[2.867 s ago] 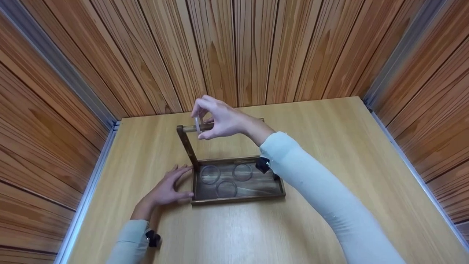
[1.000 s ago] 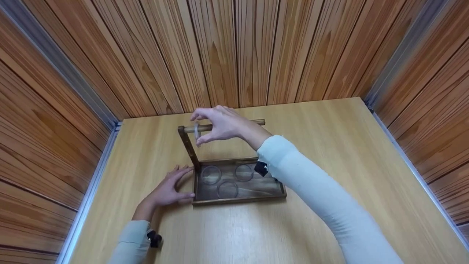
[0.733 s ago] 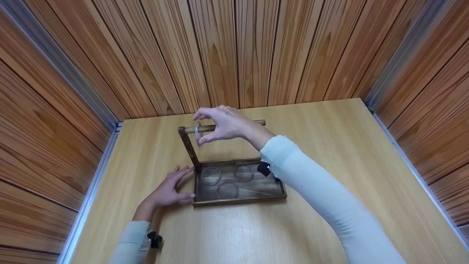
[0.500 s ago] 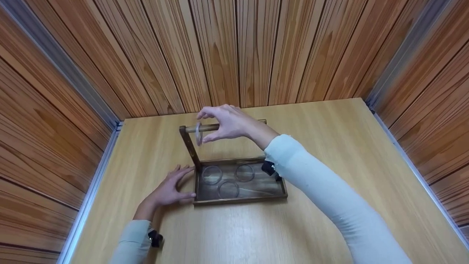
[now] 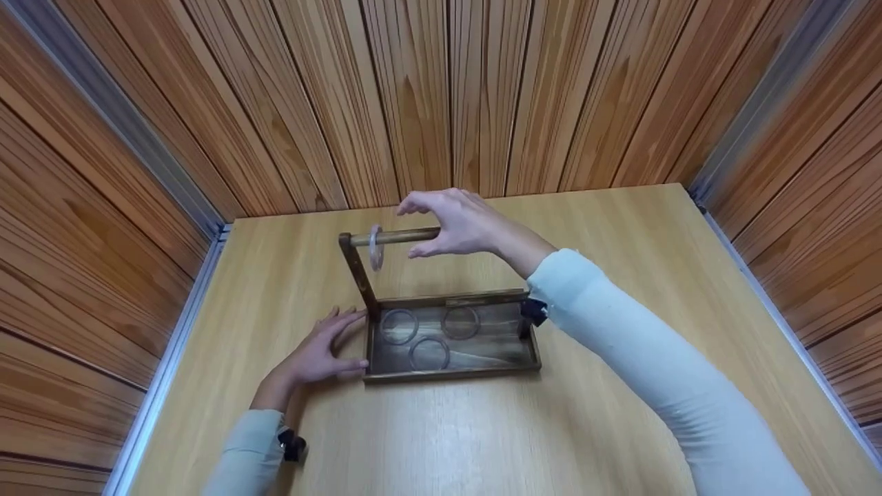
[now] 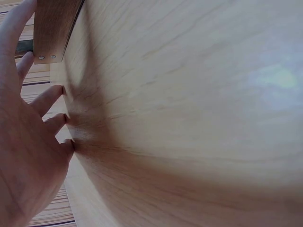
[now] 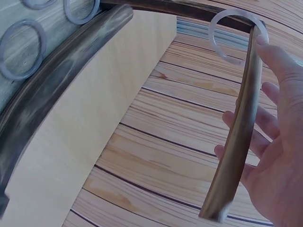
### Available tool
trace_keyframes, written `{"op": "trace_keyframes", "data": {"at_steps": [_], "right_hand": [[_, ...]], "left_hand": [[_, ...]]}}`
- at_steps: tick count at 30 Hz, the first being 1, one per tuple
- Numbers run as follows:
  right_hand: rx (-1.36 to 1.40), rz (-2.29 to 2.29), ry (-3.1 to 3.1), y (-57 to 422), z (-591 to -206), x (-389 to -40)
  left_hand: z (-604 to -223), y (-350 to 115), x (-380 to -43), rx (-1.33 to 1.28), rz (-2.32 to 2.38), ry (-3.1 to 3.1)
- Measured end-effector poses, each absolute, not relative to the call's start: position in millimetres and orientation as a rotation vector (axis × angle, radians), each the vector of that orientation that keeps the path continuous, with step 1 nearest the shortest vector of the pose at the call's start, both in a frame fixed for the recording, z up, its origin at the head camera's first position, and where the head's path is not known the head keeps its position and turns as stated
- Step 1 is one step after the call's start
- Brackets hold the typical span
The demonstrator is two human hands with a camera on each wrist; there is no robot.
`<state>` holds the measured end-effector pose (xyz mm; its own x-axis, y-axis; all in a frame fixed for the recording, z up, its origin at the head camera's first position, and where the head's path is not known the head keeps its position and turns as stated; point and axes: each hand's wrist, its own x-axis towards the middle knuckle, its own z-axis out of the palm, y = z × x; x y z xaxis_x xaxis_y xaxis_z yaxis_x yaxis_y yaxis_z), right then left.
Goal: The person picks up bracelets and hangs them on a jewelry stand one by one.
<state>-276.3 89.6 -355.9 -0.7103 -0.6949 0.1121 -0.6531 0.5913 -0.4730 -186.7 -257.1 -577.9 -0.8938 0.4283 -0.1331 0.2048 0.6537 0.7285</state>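
A dark wooden tray [image 5: 451, 376] carries an upright post [image 5: 357, 272] on its left, from which a wooden bar [image 5: 406, 236] runs to the right. One pale, translucent bangle [image 5: 376, 264] hangs on this bar near the post. My right hand [image 5: 468, 224] is around the bar just right of the bangle, fingers and thumb apart; the right wrist view shows the bar [image 7: 244, 123] passing in front of the fingers. My left hand [image 5: 317, 355] has its fingers spread, thumb and index fingertip at the tray's left end. Other fingertips touch the table in the left wrist view.
Three more bangles lie flat in the tray: one back left [image 5: 382, 327], one back right [image 5: 444, 322], one in front [image 5: 411, 354]. The light wooden table [image 5: 441, 434] is enclosed by plank-patterned walls [image 5: 475, 83]. The bar's far end is free in the right wrist view.
My right hand has let go of the bangle and moved right along the bar, leaving it hanging near the post. My left hand has stayed at the tray's left end.
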Motion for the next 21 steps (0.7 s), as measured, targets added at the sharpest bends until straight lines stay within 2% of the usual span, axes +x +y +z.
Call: {"op": "trace_keyframes", "data": {"at_steps": [21], "right_hand": [[-1.088, -0.717, 2.81, 147, -348, -270]], "left_hand": [[-577, -258, -185, 0.52, 1.091, 2.586]]}}
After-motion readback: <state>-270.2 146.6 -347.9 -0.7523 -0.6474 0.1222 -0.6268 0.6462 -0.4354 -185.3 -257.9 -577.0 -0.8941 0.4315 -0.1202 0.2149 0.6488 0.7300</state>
